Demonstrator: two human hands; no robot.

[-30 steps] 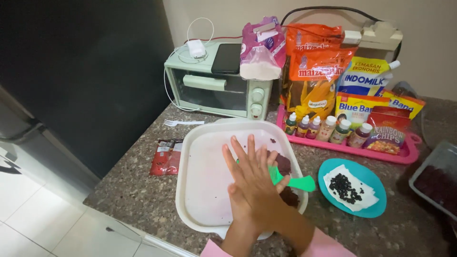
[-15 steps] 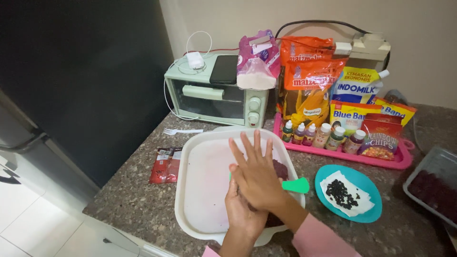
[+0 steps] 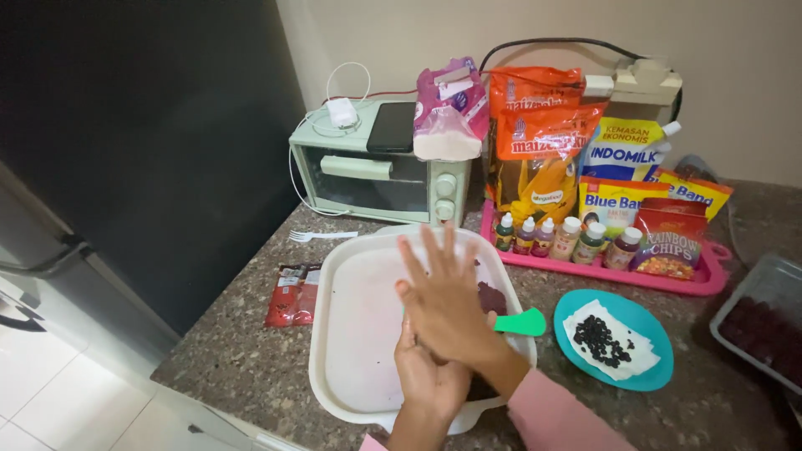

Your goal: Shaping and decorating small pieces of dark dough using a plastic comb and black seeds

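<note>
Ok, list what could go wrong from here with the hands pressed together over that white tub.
1. The white plastic tub sits close to the counter's front edge; downward pressure might tip it off.
2. The right hand lies flat across the left hand, hiding whatever is between them, so dark dough might squeeze out.
3. The green spatula rests on the tub's rim and may get knocked off.

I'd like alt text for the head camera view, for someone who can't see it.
A person's right hand lies flat across the left hand, palms together, above a white tray holding dark dough and a green spatula. Around it on the speckled counter: a mint toaster oven, a pink tray of small bottles and a teal plate of chocolate chips.
</note>
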